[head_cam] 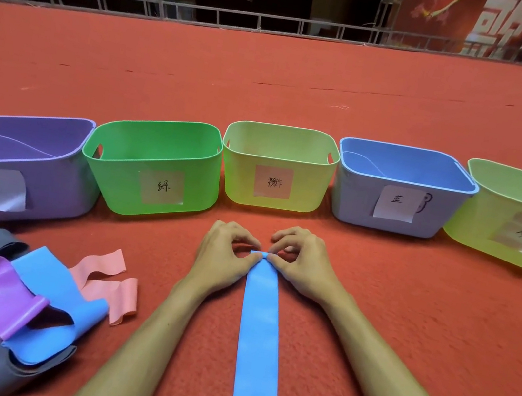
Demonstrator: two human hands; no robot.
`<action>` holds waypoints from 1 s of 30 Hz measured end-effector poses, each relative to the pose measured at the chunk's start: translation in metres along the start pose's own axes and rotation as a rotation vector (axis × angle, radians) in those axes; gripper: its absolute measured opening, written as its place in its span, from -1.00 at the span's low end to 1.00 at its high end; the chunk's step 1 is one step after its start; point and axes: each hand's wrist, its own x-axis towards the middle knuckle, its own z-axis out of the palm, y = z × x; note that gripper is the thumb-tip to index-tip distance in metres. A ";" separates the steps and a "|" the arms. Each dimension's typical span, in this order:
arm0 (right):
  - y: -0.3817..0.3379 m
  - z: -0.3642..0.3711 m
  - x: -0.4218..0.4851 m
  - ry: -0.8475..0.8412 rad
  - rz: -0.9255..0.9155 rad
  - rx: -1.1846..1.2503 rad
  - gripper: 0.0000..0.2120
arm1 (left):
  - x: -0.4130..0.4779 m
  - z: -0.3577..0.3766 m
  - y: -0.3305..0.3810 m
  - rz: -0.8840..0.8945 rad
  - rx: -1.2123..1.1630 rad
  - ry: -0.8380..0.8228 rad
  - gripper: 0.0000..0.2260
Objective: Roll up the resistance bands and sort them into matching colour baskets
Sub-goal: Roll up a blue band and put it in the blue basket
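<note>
both the left hand (226, 251) and right hand (302, 260) pinch the blue band (259, 335) at its far end, just short of the blue basket (356, 200) (the band's long axis runs back toward the person).

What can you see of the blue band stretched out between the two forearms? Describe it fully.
The blue band is a long, flat, sky-blue strip, smooth and rubbery-looking. It lies straight on the red carpet, running away from the person; its near end leaves the picture. Its far end is folded over into a first narrow turn, pinched at the left corner by the left hand and at the right by the right hand.
</note>
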 end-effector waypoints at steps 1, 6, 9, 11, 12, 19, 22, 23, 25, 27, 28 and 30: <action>0.000 0.000 0.000 -0.002 0.008 0.007 -0.93 | 0.000 0.001 -0.001 -0.007 0.014 -0.005 -0.94; -0.003 -0.005 0.001 -0.047 0.051 0.053 -0.89 | 0.000 0.000 0.000 -0.027 0.016 -0.014 -0.94; -0.003 -0.005 0.002 -0.031 0.080 0.104 -0.89 | 0.000 -0.001 0.000 -0.030 0.004 -0.017 -0.93; -0.003 -0.004 0.002 -0.023 0.081 0.093 -0.88 | -0.001 -0.002 0.000 -0.042 -0.017 -0.029 -0.95; -0.003 -0.004 0.001 -0.025 0.077 0.079 -0.89 | -0.002 -0.002 0.000 -0.046 -0.030 -0.033 -0.91; -0.003 -0.006 0.000 -0.049 0.076 0.081 -0.92 | 0.000 0.000 -0.001 -0.030 0.009 -0.038 -0.95; -0.005 -0.006 -0.001 -0.050 0.065 0.084 -0.91 | -0.001 -0.001 -0.001 -0.027 0.012 -0.032 -0.95; -0.005 -0.006 -0.001 -0.053 0.063 0.086 -0.90 | -0.002 -0.002 -0.001 -0.025 0.015 -0.032 -0.95; -0.005 -0.007 -0.001 -0.067 0.059 0.094 -0.88 | -0.003 -0.003 0.000 -0.022 0.010 -0.037 -0.94; -0.005 -0.008 -0.001 -0.088 0.057 0.102 -0.86 | -0.005 -0.004 0.000 -0.027 -0.002 -0.050 -0.92; -0.006 -0.008 -0.002 -0.098 0.060 0.102 -0.85 | -0.005 -0.005 0.000 -0.026 -0.005 -0.055 -0.92; -0.007 -0.010 -0.003 -0.111 0.068 0.098 -0.83 | -0.007 -0.006 0.000 -0.024 -0.008 -0.066 -0.93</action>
